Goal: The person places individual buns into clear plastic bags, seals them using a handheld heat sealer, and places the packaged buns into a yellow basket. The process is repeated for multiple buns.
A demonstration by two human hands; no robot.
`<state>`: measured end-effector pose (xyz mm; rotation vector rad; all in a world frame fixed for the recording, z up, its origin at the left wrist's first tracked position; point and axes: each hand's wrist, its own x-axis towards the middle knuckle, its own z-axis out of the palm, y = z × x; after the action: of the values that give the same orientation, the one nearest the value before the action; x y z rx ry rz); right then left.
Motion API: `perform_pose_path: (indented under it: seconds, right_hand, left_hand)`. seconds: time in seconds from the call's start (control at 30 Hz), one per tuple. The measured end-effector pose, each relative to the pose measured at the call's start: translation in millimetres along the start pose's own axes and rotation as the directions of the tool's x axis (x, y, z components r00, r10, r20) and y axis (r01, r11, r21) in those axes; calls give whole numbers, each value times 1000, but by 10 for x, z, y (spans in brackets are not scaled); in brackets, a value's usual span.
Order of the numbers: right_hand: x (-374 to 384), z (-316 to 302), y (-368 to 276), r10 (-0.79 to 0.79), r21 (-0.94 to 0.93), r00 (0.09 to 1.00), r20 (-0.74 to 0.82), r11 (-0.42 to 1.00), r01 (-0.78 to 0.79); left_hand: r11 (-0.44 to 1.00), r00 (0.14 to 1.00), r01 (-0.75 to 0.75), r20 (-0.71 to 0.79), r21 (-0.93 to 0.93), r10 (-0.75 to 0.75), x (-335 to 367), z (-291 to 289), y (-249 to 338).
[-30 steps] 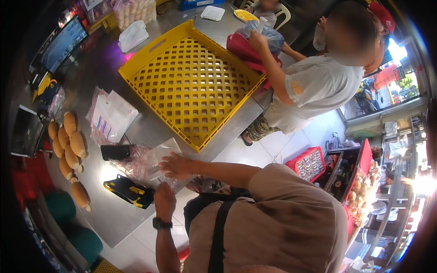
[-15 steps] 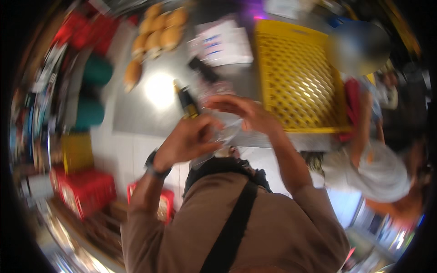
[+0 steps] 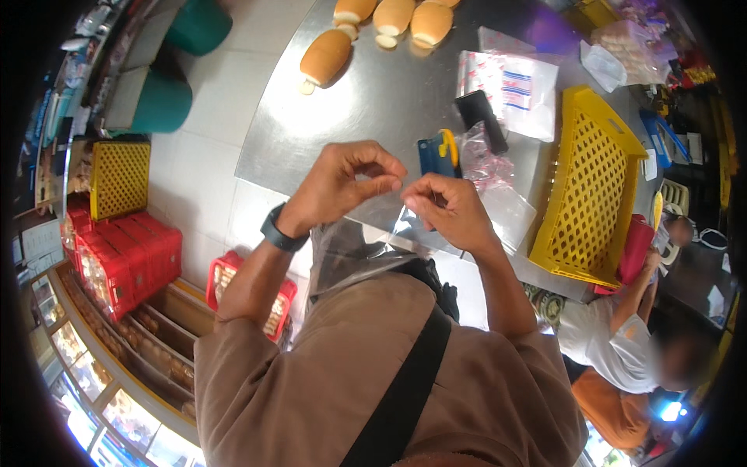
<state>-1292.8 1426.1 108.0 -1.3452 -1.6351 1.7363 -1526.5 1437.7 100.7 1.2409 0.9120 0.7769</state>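
Both hands are raised close together in front of my body, at the near edge of the steel table (image 3: pixel 272 148). A clear plastic bag (image 3: pixel 350 245) hangs below them, against my shirt. My left hand (image 3: pixel 346 185), with a dark watch on its wrist, pinches the bag's upper part between thumb and fingers. Just beside it, my right hand (image 3: pixel 451 210) is closed in a pinch on the bag too. Behind the right hand lies a dark blue and yellow object (image 3: pixel 440 156) of unclear kind. At the table's far side sit several bread rolls (image 3: pixel 325 58).
Right of my hands lie a black phone (image 3: pixel 482 121), crumpled clear plastic (image 3: pixel 484 159) and a printed plastic packet (image 3: pixel 529 89). A yellow crate (image 3: pixel 587 187) rests at the table's right. Red crates (image 3: pixel 128 261) stand at left. Another person (image 3: pixel 615 342) is at right.
The view has swung, so the table and rolls sit differently in it. My hands have come closer together, fingertips almost meeting, and the right-hand fingers have curled in.
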Motion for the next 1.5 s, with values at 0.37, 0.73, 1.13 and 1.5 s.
perform_pose_path:
  seconds: [0.37, 0.73, 1.13, 1.5]
  right_hand:
    - [1305, 847, -4, -44, 176, 982, -186, 981, 77]
    - [1828, 1043, 28, -124, 110, 978, -165, 984, 144]
    - [2041, 1275, 371, 173, 641, 985, 1, 756, -133]
    - [2643, 1240, 310, 156, 279, 985, -75, 951, -130]
  left_hand:
    - [956, 978, 155, -100, -250, -185, -32, -1376, -580]
    - [957, 920, 131, -329, -257, -214, -136, -1631, -837]
    - [684, 929, -213, -361, -698, -79, -97, -1498, -1111]
    - [685, 954, -60, -244, -726, -175, -241, -1726, -1367]
